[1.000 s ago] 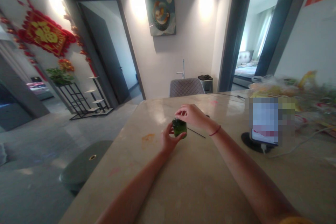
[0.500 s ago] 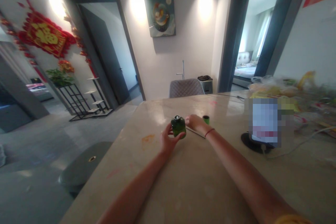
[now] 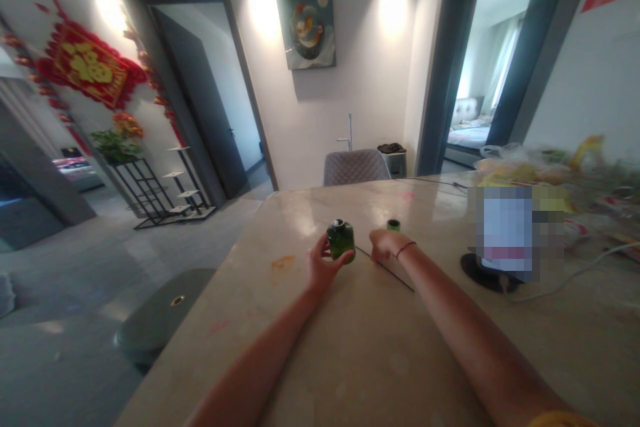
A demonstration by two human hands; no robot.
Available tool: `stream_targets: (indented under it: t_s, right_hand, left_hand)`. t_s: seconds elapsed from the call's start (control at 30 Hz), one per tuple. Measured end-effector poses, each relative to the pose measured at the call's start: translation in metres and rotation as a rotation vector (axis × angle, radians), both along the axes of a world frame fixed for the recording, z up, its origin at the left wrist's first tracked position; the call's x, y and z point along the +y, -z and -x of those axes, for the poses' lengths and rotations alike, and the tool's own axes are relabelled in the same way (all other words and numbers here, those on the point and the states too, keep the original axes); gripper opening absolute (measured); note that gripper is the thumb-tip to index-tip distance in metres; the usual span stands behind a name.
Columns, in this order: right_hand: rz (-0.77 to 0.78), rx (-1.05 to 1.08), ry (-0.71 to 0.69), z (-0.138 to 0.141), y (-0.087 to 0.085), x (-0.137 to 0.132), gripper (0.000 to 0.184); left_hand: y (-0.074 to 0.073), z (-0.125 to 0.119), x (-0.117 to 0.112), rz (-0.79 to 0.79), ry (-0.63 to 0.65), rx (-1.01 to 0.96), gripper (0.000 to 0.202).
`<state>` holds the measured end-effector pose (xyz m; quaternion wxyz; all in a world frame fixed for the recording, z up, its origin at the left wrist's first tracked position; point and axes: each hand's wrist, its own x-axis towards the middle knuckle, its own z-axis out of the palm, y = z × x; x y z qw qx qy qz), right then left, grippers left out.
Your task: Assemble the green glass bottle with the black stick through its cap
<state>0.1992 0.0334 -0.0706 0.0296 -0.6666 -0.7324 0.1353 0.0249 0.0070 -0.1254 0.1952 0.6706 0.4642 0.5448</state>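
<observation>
My left hand [image 3: 320,265] is wrapped round a small green bottle [image 3: 341,241], which stands upright and uncapped on the beige table [image 3: 380,353]. Its green cap [image 3: 393,224] rests on the table just behind my right hand [image 3: 384,245]. That hand lies to the right of the bottle with its fingers curled down on a thin dark stick [image 3: 400,280]. The stick runs along the tabletop under my wrist, back toward me.
A phone on a round black stand [image 3: 487,272] is at the right, with a cable and a pile of bags and packets [image 3: 565,173] behind it. A grey chair [image 3: 356,167] stands at the table's far end, and a grey stool [image 3: 160,313] at its left side.
My right hand took the cap off the bottle, set it on the table behind, then moved right and closed on the stick, which has shifted. The left hand kept the bottle still.
</observation>
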Motion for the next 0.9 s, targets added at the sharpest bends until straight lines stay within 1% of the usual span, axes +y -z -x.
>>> stream_targets:
  t_s: [0.1, 0.23, 0.37, 0.5, 0.57, 0.7, 0.83, 0.9]
  right_hand:
    - [0.077, -0.029, -0.044, 0.004, 0.001, 0.0, 0.012]
    - [0.164, 0.017, -0.063, 0.007, 0.008, 0.003, 0.011]
    - [0.174, 0.108, -0.04, 0.002, 0.008, 0.007, 0.014]
    - [0.084, 0.221, -0.04, -0.009, -0.005, 0.007, 0.016]
    - [0.044, 0.33, -0.038, -0.014, -0.014, 0.004, 0.015]
    - [-0.025, 0.665, -0.032, -0.022, -0.032, -0.003, 0.009]
    - [-0.221, 0.957, 0.011, -0.023, -0.05, -0.009, 0.014]
    - [-0.325, 1.115, 0.004, -0.022, -0.06, -0.012, 0.016]
  left_hand:
    - [0.002, 0.001, 0.001, -0.01, -0.012, 0.0, 0.059]
    - [0.003, 0.002, 0.002, -0.013, -0.022, 0.009, 0.059]
    - [0.001, 0.001, 0.0, -0.007, -0.014, 0.004, 0.059]
    - [-0.001, 0.0, -0.001, 0.002, -0.006, -0.002, 0.06]
    - [0.0, 0.0, 0.0, 0.003, 0.0, 0.001, 0.061]
    - [0.003, 0.001, 0.002, -0.007, -0.019, 0.012, 0.062]
    - [0.003, 0.001, 0.001, -0.021, -0.033, 0.015, 0.06]
    - [0.002, 0.001, 0.001, -0.021, -0.036, 0.013, 0.059]
